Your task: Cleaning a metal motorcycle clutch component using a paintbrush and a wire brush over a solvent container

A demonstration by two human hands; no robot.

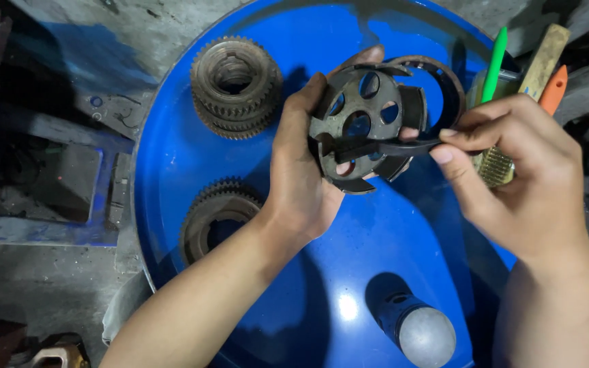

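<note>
Head view: the left hand (301, 170) clamps a round holed metal hub (366, 126) above the blue drum lid (376, 245), its palm hiding the hub's left edge. The right hand (512, 170) pinches a dark flat strip (393, 146) laid across the hub; two toothed gears (235, 85) lie on the lid, the nearer one partly behind the left forearm.

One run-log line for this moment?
left hand: holds round holed metal hub | right hand: pinches dark thin strip against it | below: blue drum top

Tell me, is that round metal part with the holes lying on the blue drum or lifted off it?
Lifted: the left hand holds the holed disc above the blue drum.
</note>
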